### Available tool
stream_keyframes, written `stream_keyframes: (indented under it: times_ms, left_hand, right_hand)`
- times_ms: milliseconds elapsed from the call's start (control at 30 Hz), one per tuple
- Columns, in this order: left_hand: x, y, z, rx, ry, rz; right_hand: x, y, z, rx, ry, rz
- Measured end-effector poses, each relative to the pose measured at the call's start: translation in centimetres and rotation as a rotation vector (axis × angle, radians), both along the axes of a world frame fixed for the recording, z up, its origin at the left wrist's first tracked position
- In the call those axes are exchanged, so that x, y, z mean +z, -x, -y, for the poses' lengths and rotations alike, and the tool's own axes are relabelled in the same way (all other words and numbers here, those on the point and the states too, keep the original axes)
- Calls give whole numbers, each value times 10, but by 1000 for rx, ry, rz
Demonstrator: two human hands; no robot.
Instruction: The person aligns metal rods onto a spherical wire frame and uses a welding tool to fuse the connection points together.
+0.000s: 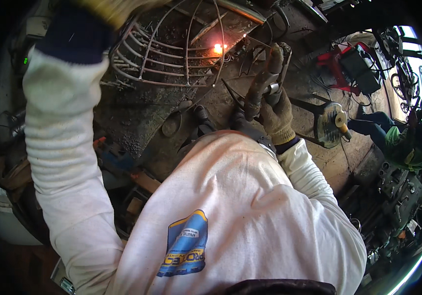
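My right hand [280, 119], in a tan work glove, is wrapped round a worn welding electrode holder [259, 91]. A thin rod sticks out of the holder's far end toward the left. Over to the left of it, a bright orange glow [219, 48] shows at the edge of a curved cage of welded metal rods [164, 83]. My left hand [115, 9], in a yellowish glove with a dark cuff, reaches to the top edge above the cage. It is blurred and cut off, so its fingers do not show.
Right of my right hand stands a stool [326, 129] with a wooden-handled tool [342, 122] on it. Beyond are a red frame [331, 66] with a dark box and a person in green [410, 150]. Cables cross the floor; metal machinery [398, 196] stands at lower right.
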State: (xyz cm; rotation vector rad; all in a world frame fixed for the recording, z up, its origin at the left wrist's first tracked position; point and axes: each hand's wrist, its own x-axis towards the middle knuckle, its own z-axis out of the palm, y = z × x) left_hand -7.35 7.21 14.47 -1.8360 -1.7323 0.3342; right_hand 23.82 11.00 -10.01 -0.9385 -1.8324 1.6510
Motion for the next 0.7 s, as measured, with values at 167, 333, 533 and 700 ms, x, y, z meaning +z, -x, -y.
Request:
stream_keyframes:
  times_ms: [167,333,533,700]
  left_hand:
    - [8,19,32,-226,131,-113]
    - [-4,34,65,-261,7,144]
    - [-12,21,107,96,-272,735]
    - [-39,41,109,-360,-440,-178]
  right_hand:
    - [-9,-15,-8,-55,68,-104]
    - [-5,-26,-19,-125,80,-192]
    - [-10,-23,-40,-186,150,-369]
    - [-9,-21,-53,-221,109,-389]
